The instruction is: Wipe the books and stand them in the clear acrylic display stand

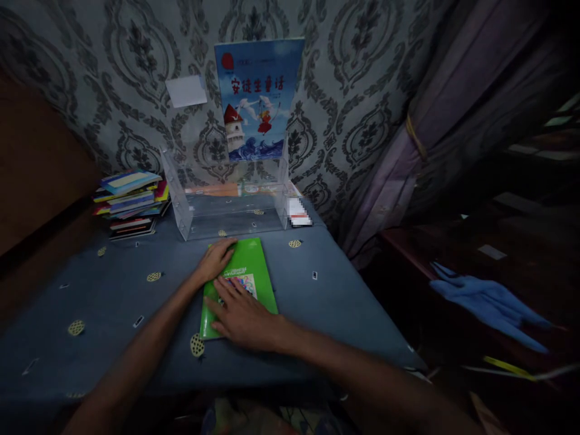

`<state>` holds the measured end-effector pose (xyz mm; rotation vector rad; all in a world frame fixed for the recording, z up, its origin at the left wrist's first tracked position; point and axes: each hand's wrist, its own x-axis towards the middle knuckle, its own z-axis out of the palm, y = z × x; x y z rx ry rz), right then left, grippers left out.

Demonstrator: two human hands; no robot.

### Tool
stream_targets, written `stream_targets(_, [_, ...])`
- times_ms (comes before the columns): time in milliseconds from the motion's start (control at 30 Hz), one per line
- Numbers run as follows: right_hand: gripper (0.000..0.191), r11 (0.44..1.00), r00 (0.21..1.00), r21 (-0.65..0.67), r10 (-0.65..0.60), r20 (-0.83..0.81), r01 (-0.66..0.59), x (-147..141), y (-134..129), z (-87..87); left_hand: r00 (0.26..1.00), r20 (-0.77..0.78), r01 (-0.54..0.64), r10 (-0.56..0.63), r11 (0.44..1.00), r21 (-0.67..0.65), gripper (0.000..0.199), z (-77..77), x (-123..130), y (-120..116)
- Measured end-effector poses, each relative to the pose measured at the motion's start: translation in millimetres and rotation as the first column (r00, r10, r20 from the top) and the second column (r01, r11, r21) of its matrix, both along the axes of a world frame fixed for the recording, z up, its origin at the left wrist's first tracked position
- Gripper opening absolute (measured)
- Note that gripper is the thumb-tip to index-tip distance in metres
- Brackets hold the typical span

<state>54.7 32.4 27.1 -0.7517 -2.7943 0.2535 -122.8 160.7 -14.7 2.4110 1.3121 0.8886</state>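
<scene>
A green book (261, 272) with a colourful picture on its cover lies flat near the front of the cloth-covered table. My left hand (216, 260) rests on the book's upper left part, its fingers stretched toward the top edge. Lower down, my right hand (244, 314) lies over the cover with its fingers spread, partly hiding the picture. Behind the book stands a clear plastic rack (181, 205). A blue book (258, 103) with red characters is upright at the back of the rack, against the patterned wall.
Several books are stacked in a pile (133, 199) at the back left of the table (335, 314). A white card (186, 91) is on the wall. Right of the rack lies a partly blurred white item (299, 212). Blue gloves (489, 299) lie on a dark red surface at right.
</scene>
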Motion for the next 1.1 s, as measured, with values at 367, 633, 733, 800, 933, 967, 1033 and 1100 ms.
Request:
stream_targets(367, [0.043,0.974,0.975,0.027,0.223,0.019,-0.224,36,-24,5.6,0.996,-0.089,0.006,-0.005,1.000,0.015,0.038,4.0,4,-4])
stream_targets(633, [0.059,0.982,1.000,-0.187,0.025,0.014,-0.022,78,-22,-1.1,0.996,-0.094,-0.007,0.009,1.000,0.018,0.039,2.8,5,-5])
stream_targets(733, [0.058,0.976,0.998,-0.209,-0.050,0.027,0.054,87,-18,-2.4,0.995,-0.099,-0.017,0.020,1.000,0.022,0.039,2.8,5,-5])
stream_targets(800, [0.055,0.977,0.997,-0.203,-0.065,0.029,0.069,90,-17,-3.9,0.995,-0.100,-0.016,0.018,1.000,0.024,0.039,2.9,5,-5])
stream_targets(933, [0.055,0.981,0.998,-0.182,-0.059,0.009,0.060,90,-17,-9.1,0.995,-0.100,-0.008,0.010,1.000,0.021,0.039,2.9,4,-4])
stream_targets(967, [0.056,0.981,0.998,-0.182,-0.059,0.010,0.060,90,-18,-10.0,0.995,-0.100,-0.011,0.012,1.000,0.019,0.039,3.0,4,-3])
stream_targets(1033, [0.057,0.979,0.998,-0.195,-0.060,0.023,0.063,88,-19,-10.4,0.995,-0.101,-0.015,0.017,1.000,0.016,0.039,3.2,5,-3])
stream_targets(1100, [0.058,0.974,0.997,-0.214,-0.067,0.043,0.074,86,-21,-9.7,0.994,-0.106,-0.011,0.013,1.000,0.019,0.039,3.7,5,-2])
